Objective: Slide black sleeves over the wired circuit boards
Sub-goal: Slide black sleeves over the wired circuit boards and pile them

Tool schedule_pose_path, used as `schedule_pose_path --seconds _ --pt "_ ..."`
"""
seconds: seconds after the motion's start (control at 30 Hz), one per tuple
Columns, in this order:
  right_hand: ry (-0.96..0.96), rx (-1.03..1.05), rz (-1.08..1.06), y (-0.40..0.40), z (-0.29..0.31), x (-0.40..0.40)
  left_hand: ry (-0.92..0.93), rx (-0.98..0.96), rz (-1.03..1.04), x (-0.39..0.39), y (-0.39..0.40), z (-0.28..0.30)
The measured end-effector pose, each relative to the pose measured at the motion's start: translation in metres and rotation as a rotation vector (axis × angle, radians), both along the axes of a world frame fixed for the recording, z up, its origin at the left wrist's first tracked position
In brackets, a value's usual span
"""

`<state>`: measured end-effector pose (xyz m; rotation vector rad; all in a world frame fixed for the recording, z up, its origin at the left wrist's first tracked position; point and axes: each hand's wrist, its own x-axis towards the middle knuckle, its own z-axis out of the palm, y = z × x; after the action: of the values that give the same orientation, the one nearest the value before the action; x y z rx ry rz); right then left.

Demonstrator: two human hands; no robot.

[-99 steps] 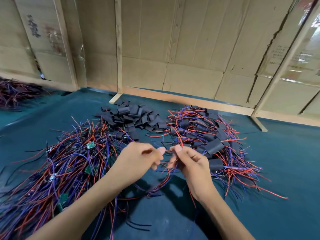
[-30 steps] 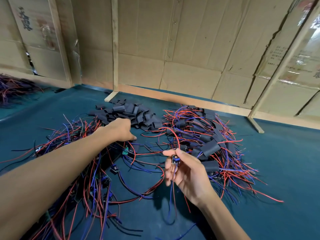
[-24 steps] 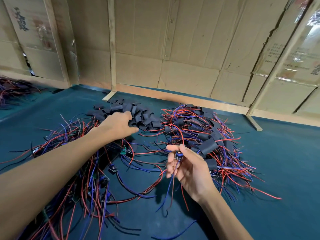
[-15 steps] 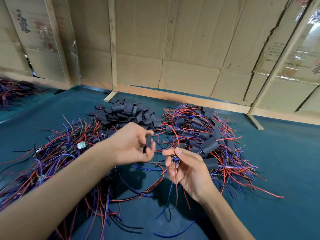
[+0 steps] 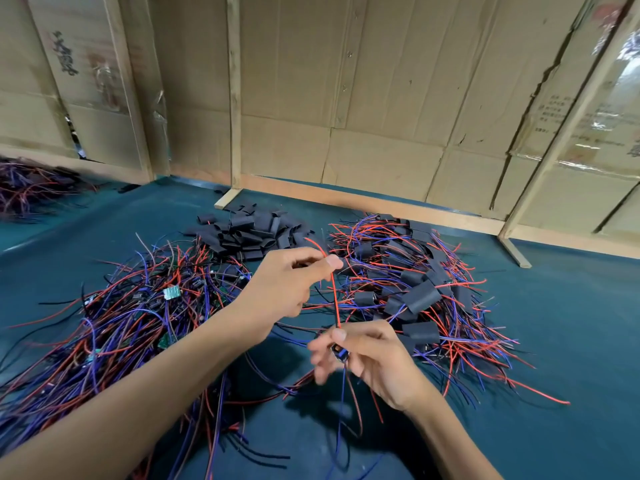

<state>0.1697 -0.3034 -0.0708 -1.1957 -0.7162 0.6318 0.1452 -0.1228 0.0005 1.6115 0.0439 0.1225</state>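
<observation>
1. Head view, the hands: our right hand pinches a small circuit board between thumb and fingers, low over the green worktop, its blue and red leads hanging below. Our left hand is raised above it, thumb and forefinger pressed on a red wire that runs taut down to the board. Whether a black sleeve sits inside that left pinch, we cannot tell.

2. Head view, the stock: loose black sleeves lie heaped at the far middle; bare wired boards sprawl to the left; boards already sleeved pile up on the right.

3. What could go wrong, in our judgement: only the red lead is drawn straight. If a sleeve is threaded over it alone, the dangling blue leads stay outside and the sleeve will not seat over the board. Too hard a pull on the taut wire could strain its solder joint, and the hanging leads could snag in the tangle below.

4. Against half a second earlier: our left hand then held a dark sleeve close beside the board; now it has lifted up and away, stretching the red wire, while our right hand keeps the board at much the same spot.
</observation>
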Motion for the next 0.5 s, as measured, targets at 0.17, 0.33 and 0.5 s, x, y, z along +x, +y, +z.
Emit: schedule_pose_path --seconds 0.17,0.33,0.5 --pt "0.05 0.119 -0.166 0.005 0.003 0.002 -0.036 0.146 -0.181 -0.008 -0.01 -0.01" --pt "0.3 0.224 -0.067 0.001 0.006 0.002 0.045 0.097 -0.207 -0.01 -0.011 -0.013" --pt "0.367 0.212 -0.104 0.0 0.008 0.005 0.088 -0.133 -0.142 -0.006 -0.013 -0.005"
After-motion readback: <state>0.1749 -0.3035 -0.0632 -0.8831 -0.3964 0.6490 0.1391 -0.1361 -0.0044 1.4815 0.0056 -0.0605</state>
